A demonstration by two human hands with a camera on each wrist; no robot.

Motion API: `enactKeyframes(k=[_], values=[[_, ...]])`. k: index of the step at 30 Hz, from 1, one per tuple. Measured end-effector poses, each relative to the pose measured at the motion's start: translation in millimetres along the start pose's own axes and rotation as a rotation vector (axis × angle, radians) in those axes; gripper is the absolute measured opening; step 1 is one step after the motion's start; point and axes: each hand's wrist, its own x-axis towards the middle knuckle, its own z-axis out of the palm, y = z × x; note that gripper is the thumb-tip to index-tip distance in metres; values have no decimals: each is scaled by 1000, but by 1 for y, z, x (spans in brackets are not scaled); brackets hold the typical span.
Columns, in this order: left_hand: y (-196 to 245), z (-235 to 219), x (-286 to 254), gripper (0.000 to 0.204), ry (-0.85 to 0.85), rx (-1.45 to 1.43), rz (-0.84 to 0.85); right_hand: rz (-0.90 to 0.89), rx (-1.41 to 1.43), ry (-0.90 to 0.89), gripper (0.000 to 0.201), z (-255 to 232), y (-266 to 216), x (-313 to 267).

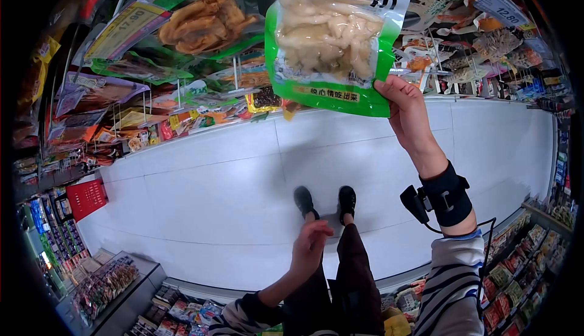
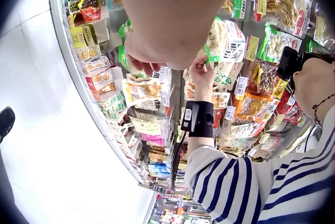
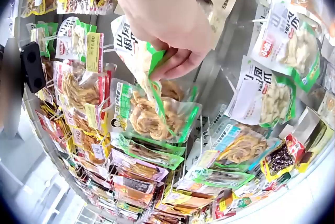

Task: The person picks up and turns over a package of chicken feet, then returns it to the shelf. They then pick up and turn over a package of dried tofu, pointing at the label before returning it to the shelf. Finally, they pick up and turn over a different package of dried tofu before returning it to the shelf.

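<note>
My right hand [image 1: 410,114] pinches the lower right corner of a bag of pale chicken feet [image 1: 328,38], thumb in front, in the head view. The bag has a clear window, green edges and dark lettering. In the right wrist view this hand [image 3: 172,20] grips the bag's green edge, and the bag [image 3: 137,59] is seen nearly side-on. My left hand [image 1: 310,248] is low in the head view, over my legs, with loosely bent fingers and nothing in them. From the left wrist camera, the left hand [image 2: 162,41] fills the top middle.
Racks of hanging snack bags rise in front, with a yellow price tag [image 1: 128,30] at the left and another price tag [image 1: 502,8] at the right. A red basket [image 1: 87,199] stands at the far left. Pale floor tiles [image 1: 207,184] lie beneath; more stocked shelves run behind me.
</note>
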Motion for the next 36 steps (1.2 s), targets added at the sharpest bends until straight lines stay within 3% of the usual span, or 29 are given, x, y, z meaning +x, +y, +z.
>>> enactKeyframes(k=[10, 11, 12, 14, 17, 29, 36], values=[[-6, 1, -4, 15, 14, 31, -27, 34, 86, 66, 7, 12, -5, -3], [-8, 1, -3, 15, 13, 70, -32, 37, 82, 61, 7, 10, -5, -1], [-13, 1, -4, 19, 12, -141, -47, 40, 77, 55, 8, 7, -3, -1], [-13, 1, -4, 22, -4, -136, -9, 46, 83, -6, 9, 2, -1, 3], [-6, -2, -3, 23, -9, -67, -48, 71, 128, 84, 6, 7, 0, 5], [-10, -3, -9, 21, -6, -103, -31, 49, 92, -6, 11, -8, 11, 19], [-6, -6, -8, 20, 5, -49, 4, -36, 6, 178, 15, -6, 12, 41]])
